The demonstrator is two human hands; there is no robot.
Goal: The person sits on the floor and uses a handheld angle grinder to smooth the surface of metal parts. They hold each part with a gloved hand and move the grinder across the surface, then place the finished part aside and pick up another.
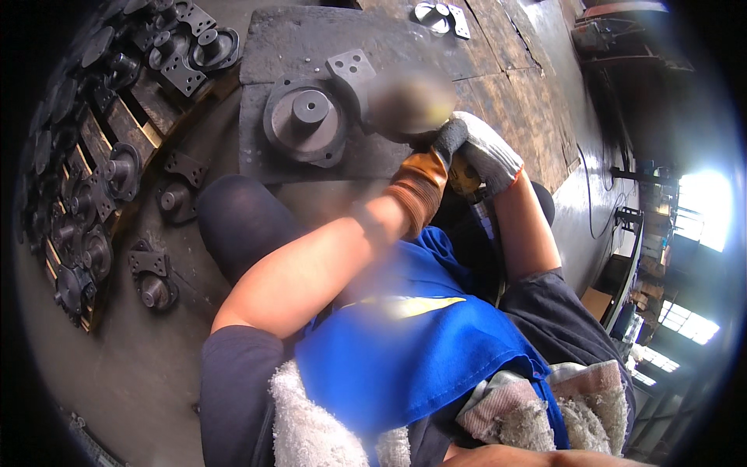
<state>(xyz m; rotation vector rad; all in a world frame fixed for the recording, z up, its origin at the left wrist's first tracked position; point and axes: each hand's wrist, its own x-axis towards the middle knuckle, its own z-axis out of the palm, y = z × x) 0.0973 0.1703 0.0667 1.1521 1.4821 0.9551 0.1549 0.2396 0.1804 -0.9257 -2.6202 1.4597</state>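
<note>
My left hand point(424, 175), in an orange-brown glove with dark fingers, and my right hand point(490, 152), in a white knit glove, are closed together around a yellow-and-black angle grinder point(465, 177). A cord runs down from it toward my lap. Its front end and my fingertips are lost in a blurred patch, so contact with the metal cannot be made out. Just left of that patch lies a round steel flange point(331, 136) with a short upright shaft point(311, 107). A steel plate with holes point(350, 70) adjoins the flange on its far right side.
The flange lies on a dark worktop point(268, 39). Another flanged part point(436, 17) sits at its far end, near worn boards point(537, 117). Several similar parts crowd a wooden pallet point(144, 117) at left. Two more stand on the floor, one a flanged part point(153, 289). A cable point(593, 210) trails at right.
</note>
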